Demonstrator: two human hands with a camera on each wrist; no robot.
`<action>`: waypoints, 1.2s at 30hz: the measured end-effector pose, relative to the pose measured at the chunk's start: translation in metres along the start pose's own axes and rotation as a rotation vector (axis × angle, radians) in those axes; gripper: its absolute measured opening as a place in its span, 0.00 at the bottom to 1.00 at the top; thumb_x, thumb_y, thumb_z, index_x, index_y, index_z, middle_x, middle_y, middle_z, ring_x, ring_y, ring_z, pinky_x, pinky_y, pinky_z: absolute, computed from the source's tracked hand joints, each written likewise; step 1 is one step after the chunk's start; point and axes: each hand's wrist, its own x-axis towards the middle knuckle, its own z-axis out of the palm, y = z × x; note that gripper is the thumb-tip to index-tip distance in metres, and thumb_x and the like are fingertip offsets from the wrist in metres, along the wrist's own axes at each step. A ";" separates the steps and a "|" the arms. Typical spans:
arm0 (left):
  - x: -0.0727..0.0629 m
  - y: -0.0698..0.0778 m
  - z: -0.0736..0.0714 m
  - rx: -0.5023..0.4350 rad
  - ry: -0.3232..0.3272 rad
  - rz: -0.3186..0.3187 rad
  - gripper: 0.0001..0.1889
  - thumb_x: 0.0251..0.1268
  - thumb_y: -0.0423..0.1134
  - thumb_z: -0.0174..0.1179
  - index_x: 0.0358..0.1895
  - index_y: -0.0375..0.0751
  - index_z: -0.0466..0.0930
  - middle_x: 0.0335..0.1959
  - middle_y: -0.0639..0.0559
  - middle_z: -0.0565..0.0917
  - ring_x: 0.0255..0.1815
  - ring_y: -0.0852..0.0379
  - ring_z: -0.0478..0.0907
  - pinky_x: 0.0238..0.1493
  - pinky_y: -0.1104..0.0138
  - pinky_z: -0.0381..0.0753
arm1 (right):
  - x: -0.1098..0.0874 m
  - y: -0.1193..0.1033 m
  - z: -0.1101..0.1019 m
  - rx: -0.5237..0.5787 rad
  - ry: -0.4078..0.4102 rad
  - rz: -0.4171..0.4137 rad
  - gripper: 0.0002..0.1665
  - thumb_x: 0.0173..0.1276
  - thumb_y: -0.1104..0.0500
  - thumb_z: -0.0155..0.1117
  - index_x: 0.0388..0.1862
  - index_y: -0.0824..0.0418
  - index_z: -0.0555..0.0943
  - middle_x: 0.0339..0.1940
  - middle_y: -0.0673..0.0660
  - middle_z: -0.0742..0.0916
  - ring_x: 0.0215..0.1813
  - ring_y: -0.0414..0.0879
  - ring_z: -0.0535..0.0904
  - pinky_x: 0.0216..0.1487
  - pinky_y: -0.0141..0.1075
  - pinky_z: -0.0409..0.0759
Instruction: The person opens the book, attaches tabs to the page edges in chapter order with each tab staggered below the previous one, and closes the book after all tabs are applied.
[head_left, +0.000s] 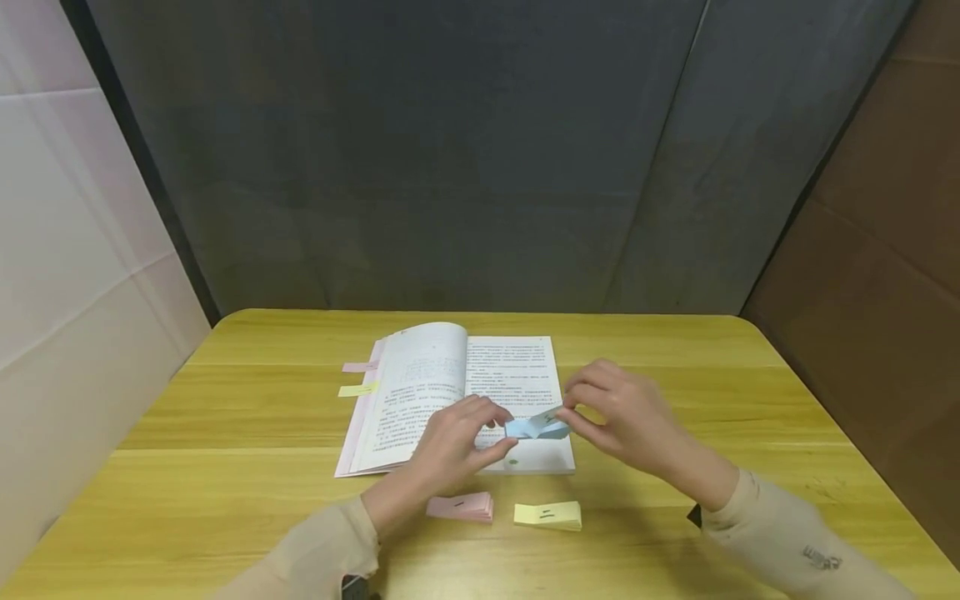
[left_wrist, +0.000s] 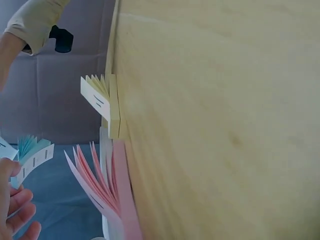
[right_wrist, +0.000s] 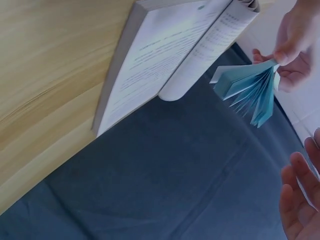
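Note:
In the head view my left hand (head_left: 457,442) grips one end of a blue sticky note pad (head_left: 517,428) above the open book (head_left: 510,367). The right wrist view shows this pad (right_wrist: 245,82) with its sheets fanned out. My right hand (head_left: 626,412) pinches a single blue sticky note (head_left: 550,418) with dark marks on it, tilted up beside the pad. Whether that note is fully apart from the pad I cannot tell. On the book's left edge, a pink tab (head_left: 360,367) and a yellow tab (head_left: 357,390) stick out.
Near the table's front lie a pink sticky note pad (head_left: 461,506) and, to its right, a yellow sticky note pad (head_left: 548,515). The wooden table (head_left: 262,425) is bordered by a dark partition (head_left: 450,167) behind, with panels at left and right.

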 end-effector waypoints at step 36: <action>0.045 0.044 0.067 0.190 -0.409 0.147 0.10 0.51 0.51 0.60 0.31 0.51 0.78 0.31 0.63 0.77 0.33 0.67 0.71 0.29 0.77 0.67 | -0.057 0.050 -0.074 -0.252 0.150 0.203 0.17 0.59 0.46 0.55 0.22 0.56 0.81 0.29 0.50 0.82 0.32 0.44 0.77 0.14 0.31 0.68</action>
